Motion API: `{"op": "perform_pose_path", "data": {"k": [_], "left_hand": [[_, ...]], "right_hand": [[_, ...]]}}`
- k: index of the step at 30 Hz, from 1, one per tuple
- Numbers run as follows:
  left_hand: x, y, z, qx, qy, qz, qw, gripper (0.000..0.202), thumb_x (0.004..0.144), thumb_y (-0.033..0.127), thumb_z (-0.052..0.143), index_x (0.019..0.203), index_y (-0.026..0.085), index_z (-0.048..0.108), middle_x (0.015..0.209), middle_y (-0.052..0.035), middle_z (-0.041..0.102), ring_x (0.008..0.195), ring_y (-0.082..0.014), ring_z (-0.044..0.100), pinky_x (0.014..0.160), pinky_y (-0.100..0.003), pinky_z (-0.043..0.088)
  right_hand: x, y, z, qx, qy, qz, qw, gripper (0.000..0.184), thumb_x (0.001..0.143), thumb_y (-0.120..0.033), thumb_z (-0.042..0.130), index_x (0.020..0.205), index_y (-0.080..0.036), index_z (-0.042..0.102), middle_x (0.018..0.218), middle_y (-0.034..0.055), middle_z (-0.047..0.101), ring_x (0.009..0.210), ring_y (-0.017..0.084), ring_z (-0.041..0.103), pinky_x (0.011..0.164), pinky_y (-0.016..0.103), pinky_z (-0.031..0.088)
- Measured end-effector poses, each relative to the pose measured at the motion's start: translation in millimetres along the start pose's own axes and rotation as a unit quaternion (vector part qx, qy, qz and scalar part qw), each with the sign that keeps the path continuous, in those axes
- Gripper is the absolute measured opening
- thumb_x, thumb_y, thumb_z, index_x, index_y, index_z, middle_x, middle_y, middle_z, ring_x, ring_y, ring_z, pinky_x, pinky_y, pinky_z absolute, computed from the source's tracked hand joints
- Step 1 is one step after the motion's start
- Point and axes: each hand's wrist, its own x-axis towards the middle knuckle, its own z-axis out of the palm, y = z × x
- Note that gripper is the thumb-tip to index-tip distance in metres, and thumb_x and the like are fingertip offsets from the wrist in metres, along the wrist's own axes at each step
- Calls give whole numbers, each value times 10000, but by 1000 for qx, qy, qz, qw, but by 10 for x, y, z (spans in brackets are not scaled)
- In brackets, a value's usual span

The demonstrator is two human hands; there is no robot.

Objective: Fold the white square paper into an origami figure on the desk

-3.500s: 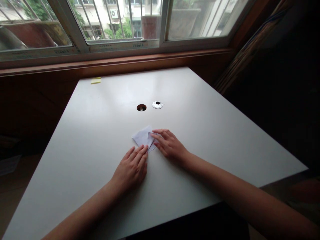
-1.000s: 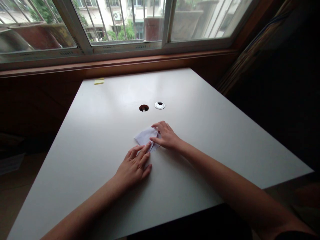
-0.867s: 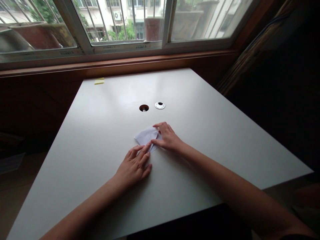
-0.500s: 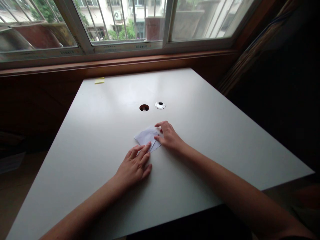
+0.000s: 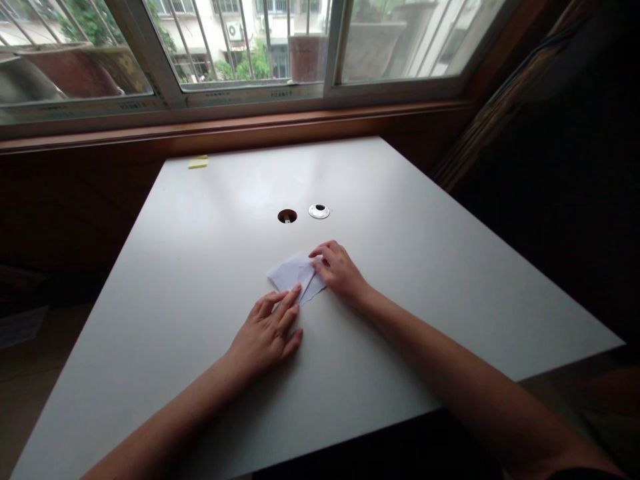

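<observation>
A small folded sheet of white paper [image 5: 291,272] lies on the white table, with creases and a slightly uneven lower right edge. My left hand [image 5: 270,328] rests palm down at its near side, fingers stretched and spread, the index fingertip pressing on the paper. At the paper's right side is my right hand [image 5: 338,270], thumb and index finger brought close together on its upper right corner. That corner is partly hidden by the fingers.
Beyond the paper, the table [image 5: 210,220] has a round cable hole [image 5: 287,217] and a silvery ring-shaped cover [image 5: 319,212] beside it. A yellow sticky note [image 5: 198,162] lies at the far left edge. A window [image 5: 250,50] with bars stands behind the table.
My right thumb has moved up and closer to the index finger at the paper's corner. The left hand stays in place on the paper.
</observation>
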Motion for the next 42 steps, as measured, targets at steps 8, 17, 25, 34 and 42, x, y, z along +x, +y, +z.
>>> {"op": "perform_pose_path", "data": {"k": [8,17,25,34,42], "left_hand": [[-7,6,18,-2,20,3,1000,365,957,377,498,1262,180,536,1578,-81,351,1326,-285,408,1138,-479,336],[-15,11,20,0,20,-1,1000,387,971,401,470,1287,183,516,1587,-79,332,1329,-282,406,1132,-476,340],[-25,12,40,-5,5,-16,1000,400,971,424,459,1295,196,514,1597,-68,313,1314,-288,411,1101,-472,357],[-19,9,25,-6,7,-4,1000,424,980,418,451,1320,168,503,1596,-97,309,1342,-292,409,1122,-484,359],[-75,-106,-15,-44,-6,40,998,488,968,454,494,1351,152,486,1587,-137,314,1430,-293,361,1170,-497,359]], "right_hand": [[63,-112,50,-65,-49,25,996,198,894,-424,633,882,-230,669,1143,70,560,1046,249,498,953,414,428],[145,-164,111,-103,-75,57,990,147,878,-336,651,824,-217,584,1140,65,540,1042,255,482,901,426,429],[152,-172,118,-92,-77,59,991,130,873,-298,655,820,-215,570,1088,63,554,1018,241,505,900,411,429],[167,-162,113,-95,-82,60,990,138,871,-317,660,820,-218,579,1071,65,557,1013,239,510,898,402,432],[173,-162,92,-103,-89,54,989,132,876,-314,660,837,-216,580,1079,70,551,1001,234,511,904,402,438]]}}
